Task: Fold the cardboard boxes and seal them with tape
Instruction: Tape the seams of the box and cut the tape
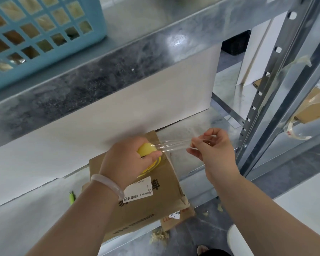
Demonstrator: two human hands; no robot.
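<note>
Head view, taping stage. Cardboard box (146, 204) closed and brown, printed shipping label (138, 190) on its top, resting on a galvanised shelf deck (190, 170). Judged light and stiff across the panels but soft at the crushed near right corner; best steadied by pressing the flat top or holding the side edges, not that corner.

Clear tape (175, 145) drawn out in a taut, slightly wrinkled strip over the box's far right corner, apparently not yet laid on the cardboard. Judged thin, clingy and quick to fold onto itself; best held by the free end only and kept under tension.

Left hand (126, 159), pale bangle (107, 183) at the wrist, above the box's far end, fingers curled around a yellow tape dispenser (148, 151).

Right hand (212, 150) just right of the box's far end, thumb and forefinger pinching the tape's free end, remaining fingers loosely curled and holding nothing.

Beyond the box, a white board (118, 108) standing on edge. Left of the box, a small green pen-like object (72, 197). Above and behind the box, a blue plastic basket (44, 34) on the upper shelf. Right of the box, a perforated shelf upright (266, 80) carrying stray tape scraps (296, 130).
</note>
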